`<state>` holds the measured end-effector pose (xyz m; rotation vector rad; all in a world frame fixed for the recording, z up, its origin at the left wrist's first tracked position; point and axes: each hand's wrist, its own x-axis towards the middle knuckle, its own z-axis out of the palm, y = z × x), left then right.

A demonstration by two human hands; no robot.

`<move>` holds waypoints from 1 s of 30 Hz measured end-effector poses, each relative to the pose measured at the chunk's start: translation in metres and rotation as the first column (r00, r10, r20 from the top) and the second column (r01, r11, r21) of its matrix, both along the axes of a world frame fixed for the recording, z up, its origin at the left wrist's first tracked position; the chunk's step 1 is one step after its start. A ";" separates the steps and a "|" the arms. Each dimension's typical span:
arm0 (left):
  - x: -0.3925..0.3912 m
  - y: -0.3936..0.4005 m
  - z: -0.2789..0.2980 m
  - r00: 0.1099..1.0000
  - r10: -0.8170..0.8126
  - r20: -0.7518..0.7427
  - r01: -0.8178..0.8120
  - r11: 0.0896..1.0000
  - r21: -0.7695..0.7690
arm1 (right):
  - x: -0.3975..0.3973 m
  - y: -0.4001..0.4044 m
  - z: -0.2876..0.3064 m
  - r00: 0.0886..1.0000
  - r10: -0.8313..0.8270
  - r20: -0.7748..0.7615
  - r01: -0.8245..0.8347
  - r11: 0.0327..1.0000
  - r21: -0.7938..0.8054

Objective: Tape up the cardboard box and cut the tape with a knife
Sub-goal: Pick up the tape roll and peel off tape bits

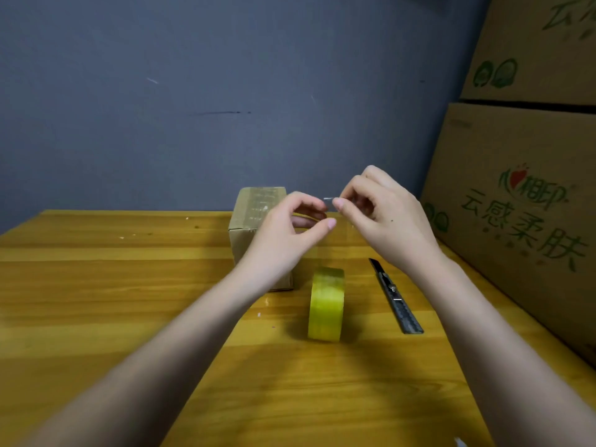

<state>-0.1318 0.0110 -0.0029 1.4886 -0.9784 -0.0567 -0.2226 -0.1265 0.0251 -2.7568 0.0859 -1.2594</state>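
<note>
Table point(96, 285) of yellow-brown wood fills the lower view, with a blue-grey wall point(193, 91) behind it. Left of centre, toward the back of the table, sits a small cardboard box point(254, 204), its top glossy with tape; the left forearm crosses in front of its near corner. The left hand point(287, 227) is raised above the table just right of the box, fingers loosely curled and thumb out, holding nothing that can be made out. Close beside it, the right hand point(380, 208) pinches a thin pale strip point(328, 198) between thumb and forefinger; it may be a piece of clear tape, though the view is too soft to be sure. Below the hands, a yellowish tape roll point(325, 304) stands on edge on the table. Just right of it lies a knife point(395, 296), dark-handled, pointing away. Large printed cartons point(516, 188) are stacked at the right edge.
</note>
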 end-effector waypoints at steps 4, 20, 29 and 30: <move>-0.001 0.000 0.006 0.998 -0.052 -0.037 0.051 0.998 -0.042 | -0.003 -0.001 0.000 1.000 0.020 -0.012 -0.020 1.000 0.022; -0.001 -0.002 0.016 1.000 -0.020 -0.010 0.020 1.000 -0.012 | -0.008 0.002 -0.016 0.956 0.239 0.170 -0.290 0.693 0.660; -0.004 -0.004 0.021 0.998 0.026 -0.048 -0.023 0.999 0.045 | -0.015 0.006 -0.019 0.915 0.288 0.282 -0.396 0.513 0.761; -0.003 -0.004 0.023 0.998 0.024 -0.059 -0.020 0.998 0.059 | -0.016 0.007 -0.019 0.915 0.288 0.283 -0.398 0.525 0.753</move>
